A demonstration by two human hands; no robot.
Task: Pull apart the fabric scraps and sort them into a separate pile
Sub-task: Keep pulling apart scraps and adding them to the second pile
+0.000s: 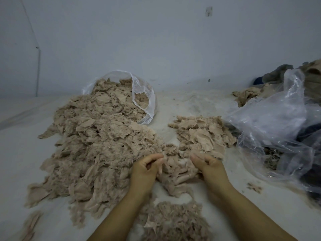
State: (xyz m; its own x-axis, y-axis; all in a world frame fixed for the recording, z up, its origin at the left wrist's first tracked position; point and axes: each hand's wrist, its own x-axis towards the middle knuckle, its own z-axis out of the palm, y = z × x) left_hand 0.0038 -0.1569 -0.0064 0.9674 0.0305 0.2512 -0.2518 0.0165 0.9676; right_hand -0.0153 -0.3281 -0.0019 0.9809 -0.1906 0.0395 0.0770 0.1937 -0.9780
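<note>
1. Scraps point(97, 145) lay mostly unsorted in a big heap on the left, spilling from a bag point(144, 94).
2. Sorted pile point(201, 134) on the right was far smaller.
3. Left hand point(147, 168) and right hand point(207, 165), slightly apart with fingers curled, gripped a clump point(177, 169) between both piles.
4. Most work seemingly remained.

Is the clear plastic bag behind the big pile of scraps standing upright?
No, the clear plastic bag lies on its side with its mouth open toward the big pile of scraps, which spills out of it.
</note>
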